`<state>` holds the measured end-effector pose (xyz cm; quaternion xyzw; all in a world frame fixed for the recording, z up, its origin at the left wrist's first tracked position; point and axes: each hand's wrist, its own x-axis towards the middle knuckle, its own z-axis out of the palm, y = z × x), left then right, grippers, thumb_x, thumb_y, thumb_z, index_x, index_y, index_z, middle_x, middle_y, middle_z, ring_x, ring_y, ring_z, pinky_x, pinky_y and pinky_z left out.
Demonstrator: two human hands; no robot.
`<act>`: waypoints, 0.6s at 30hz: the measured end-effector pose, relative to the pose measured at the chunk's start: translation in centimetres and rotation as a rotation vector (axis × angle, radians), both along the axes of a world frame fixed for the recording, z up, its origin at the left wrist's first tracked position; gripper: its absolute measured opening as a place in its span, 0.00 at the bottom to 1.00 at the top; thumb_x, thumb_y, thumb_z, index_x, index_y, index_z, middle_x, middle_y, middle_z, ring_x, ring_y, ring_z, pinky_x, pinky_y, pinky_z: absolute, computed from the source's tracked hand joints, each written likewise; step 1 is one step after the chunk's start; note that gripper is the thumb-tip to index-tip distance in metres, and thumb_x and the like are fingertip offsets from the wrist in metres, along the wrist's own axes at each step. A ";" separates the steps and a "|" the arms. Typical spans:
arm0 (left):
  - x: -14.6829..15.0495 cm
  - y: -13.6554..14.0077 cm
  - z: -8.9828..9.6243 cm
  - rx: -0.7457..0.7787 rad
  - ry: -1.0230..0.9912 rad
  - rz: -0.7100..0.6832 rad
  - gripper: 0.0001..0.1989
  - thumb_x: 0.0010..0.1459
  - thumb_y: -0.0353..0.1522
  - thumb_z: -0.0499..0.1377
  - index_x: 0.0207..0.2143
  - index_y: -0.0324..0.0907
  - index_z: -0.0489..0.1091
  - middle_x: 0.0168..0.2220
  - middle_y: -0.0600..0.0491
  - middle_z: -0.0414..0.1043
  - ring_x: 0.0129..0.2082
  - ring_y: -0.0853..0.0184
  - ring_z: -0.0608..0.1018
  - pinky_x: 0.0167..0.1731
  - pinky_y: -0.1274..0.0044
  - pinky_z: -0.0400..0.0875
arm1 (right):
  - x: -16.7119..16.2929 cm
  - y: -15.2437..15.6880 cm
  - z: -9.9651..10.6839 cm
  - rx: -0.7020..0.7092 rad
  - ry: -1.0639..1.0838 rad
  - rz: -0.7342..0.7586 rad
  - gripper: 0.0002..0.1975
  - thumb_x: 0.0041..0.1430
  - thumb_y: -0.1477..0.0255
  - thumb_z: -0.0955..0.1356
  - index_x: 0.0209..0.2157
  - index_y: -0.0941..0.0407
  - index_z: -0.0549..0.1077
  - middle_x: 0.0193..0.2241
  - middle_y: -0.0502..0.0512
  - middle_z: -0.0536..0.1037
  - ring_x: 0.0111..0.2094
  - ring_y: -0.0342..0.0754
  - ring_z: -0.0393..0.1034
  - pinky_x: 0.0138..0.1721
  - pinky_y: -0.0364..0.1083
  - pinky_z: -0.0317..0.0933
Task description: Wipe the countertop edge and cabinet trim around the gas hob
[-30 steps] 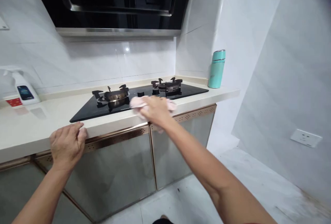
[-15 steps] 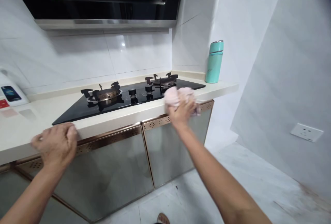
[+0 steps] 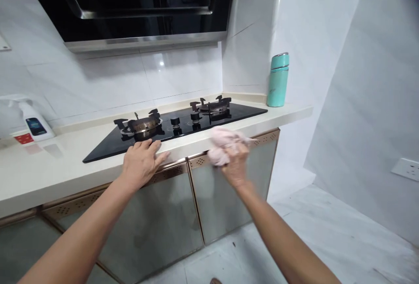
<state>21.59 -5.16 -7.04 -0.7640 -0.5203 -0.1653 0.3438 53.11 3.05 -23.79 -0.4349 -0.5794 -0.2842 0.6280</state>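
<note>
A crumpled pale pink cloth (image 3: pixel 224 142) is bunched in my right hand (image 3: pixel 237 166), slightly blurred, against the front edge of the countertop (image 3: pixel 183 146). My left hand (image 3: pixel 140 161) rests on that same edge farther left, fingers apart over the rim and holding nothing. Its fingertips reach the near border of the black gas hob (image 3: pixel 109 146). Two burners stand on the hob, a left burner (image 3: pixel 143 123) and a right burner (image 3: pixel 214 107), with two black knobs between them.
A range hood (image 3: pixel 147 22) overhangs the hob. To the right a turquoise flask (image 3: pixel 278 81) stands on the counter by the wall. At the left are a white spray bottle (image 3: pixel 36 122) and a red-and-white container (image 3: pixel 23 138). Cabinet doors (image 3: pixel 157 227) lie below.
My left hand has slid right along the counter edge, from the hob's left corner to below the left burner. The cloth in my right hand has dropped a little lower against the counter front.
</note>
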 end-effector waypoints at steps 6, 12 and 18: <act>1.3 1.7 2.8 -0.164 0.154 0.009 0.35 0.62 0.61 0.47 0.44 0.42 0.76 0.41 0.41 0.73 0.43 0.51 0.76 0.41 0.67 0.68 | 12.0 2.7 -1.3 -0.325 0.470 -0.146 0.25 0.54 0.61 0.68 0.49 0.62 0.67 0.46 0.69 0.69 0.51 0.62 0.62 0.54 0.62 0.58; 0.8 3.8 3.2 -0.333 -0.033 -0.074 0.36 0.57 0.63 0.50 0.50 0.47 0.73 0.53 0.42 0.69 0.56 0.47 0.70 0.57 0.56 0.60 | -1.0 -1.1 -1.8 -0.344 0.176 -0.113 0.24 0.54 0.65 0.71 0.52 0.57 0.72 0.57 0.69 0.66 0.58 0.66 0.57 0.56 0.64 0.56; 0.7 4.2 3.5 -0.534 -0.154 -0.043 0.41 0.55 0.63 0.50 0.63 0.49 0.63 0.65 0.45 0.64 0.66 0.47 0.64 0.65 0.52 0.51 | -14.1 -5.4 -1.9 -0.253 -0.315 0.194 0.28 0.51 0.62 0.76 0.55 0.45 0.74 0.62 0.61 0.65 0.59 0.64 0.56 0.54 0.59 0.55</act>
